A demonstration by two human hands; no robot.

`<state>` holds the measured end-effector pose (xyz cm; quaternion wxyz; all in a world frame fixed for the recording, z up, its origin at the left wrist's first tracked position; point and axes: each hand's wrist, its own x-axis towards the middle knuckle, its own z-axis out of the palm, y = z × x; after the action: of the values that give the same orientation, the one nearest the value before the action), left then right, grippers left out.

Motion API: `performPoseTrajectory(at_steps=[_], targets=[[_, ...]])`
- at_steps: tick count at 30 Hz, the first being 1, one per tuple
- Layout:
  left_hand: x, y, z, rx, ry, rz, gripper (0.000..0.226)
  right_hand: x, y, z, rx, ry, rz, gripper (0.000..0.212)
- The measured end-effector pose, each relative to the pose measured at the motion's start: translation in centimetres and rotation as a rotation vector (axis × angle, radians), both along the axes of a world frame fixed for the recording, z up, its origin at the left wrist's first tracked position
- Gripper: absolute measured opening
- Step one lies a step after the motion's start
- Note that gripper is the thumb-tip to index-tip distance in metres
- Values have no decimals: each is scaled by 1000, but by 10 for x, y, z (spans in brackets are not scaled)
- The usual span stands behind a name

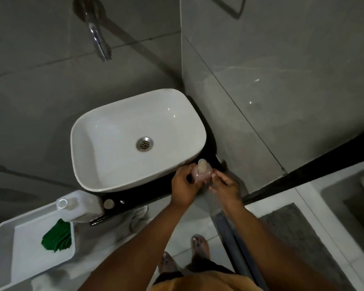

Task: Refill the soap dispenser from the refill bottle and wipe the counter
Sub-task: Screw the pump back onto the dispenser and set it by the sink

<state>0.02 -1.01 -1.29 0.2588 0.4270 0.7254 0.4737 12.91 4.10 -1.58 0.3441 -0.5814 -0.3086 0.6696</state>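
Note:
A small pinkish soap dispenser (202, 171) with a pale pump head stands on the black counter (156, 195) at the right front corner of the white basin (132, 139). My left hand (184, 185) wraps around its left side. My right hand (226, 186) touches its right side with the fingertips. A large translucent white refill bottle (80, 206) with its neck uncapped stands at the counter's left end. Its round cap (109, 203) lies on the counter beside it. A green cloth (58, 236) lies in a white tray.
The white tray (15, 259) sits low at the left. A chrome tap (98, 38) juts from the grey tiled wall above the basin. A glass partition (282, 101) rises close on the right. A white towel (132, 219) hangs below the counter. My feet stand on the floor.

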Motion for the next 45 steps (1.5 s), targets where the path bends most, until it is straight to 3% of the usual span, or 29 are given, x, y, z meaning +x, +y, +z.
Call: performPoseTrajectory(at_steps=[15,17,20,23,25,34,41,45], targets=[[13,34,-26,-65,-38,24,56,-1,34,-25,15,57,-50,21],[12,35,-27,-75,-63,20,58,1,33,-22,77,-60,13,28],[10,35,-26,-80,-144,0,57,5,25,-5,336,-328,201,43],[10,35,-23,-55,-261,13,50,8,19,13,440,-313,250,75],[10,34,-25,-58,-228,26,52,4,23,21,456,-295,268,85],[9,35,-29,-51,-309,7,58,0,37,25,632,-435,311,45],[8,34,-37,-35,-345,-20,58,1,37,26,653,-425,304,44],[9,34,-38,-20,-407,-29,59,3,33,26,600,-389,319,59]])
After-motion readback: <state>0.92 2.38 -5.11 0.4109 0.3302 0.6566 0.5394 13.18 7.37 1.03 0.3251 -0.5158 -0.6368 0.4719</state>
